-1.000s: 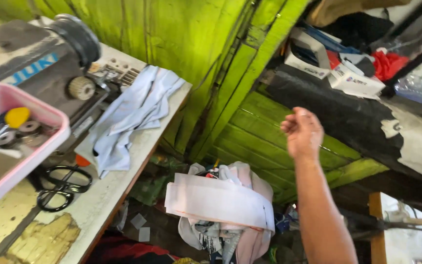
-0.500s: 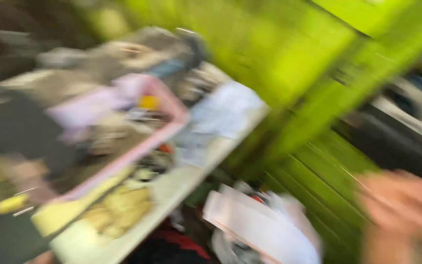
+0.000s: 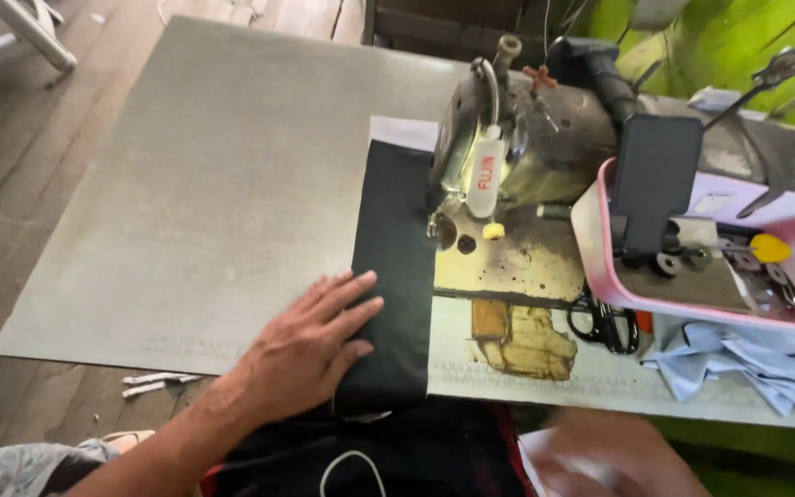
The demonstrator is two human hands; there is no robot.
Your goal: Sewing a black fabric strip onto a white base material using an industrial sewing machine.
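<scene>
A strip of black fabric [image 3: 396, 267] lies on the grey table top [image 3: 204, 202], running from the table's near edge up to the needle of an old metal sewing machine [image 3: 526, 147]. My left hand [image 3: 310, 345] lies flat on the near end of the fabric, fingers spread, gripping nothing. My right hand [image 3: 618, 458] is a blurred shape at the bottom edge, below the table's front; what its fingers are doing cannot be made out.
A pink plastic tray [image 3: 595, 267] with bobbins, small tools and a dark upright phone [image 3: 657, 179] sits right of the machine. Black scissors [image 3: 604, 322] lie beside it, and a light blue cloth [image 3: 756, 368] is crumpled at the right. A wooden floor lies to the left.
The view has swung from the green wall and the raised right hand down to the table. My left hand now rests on the black fabric, and my right hand has dropped low.
</scene>
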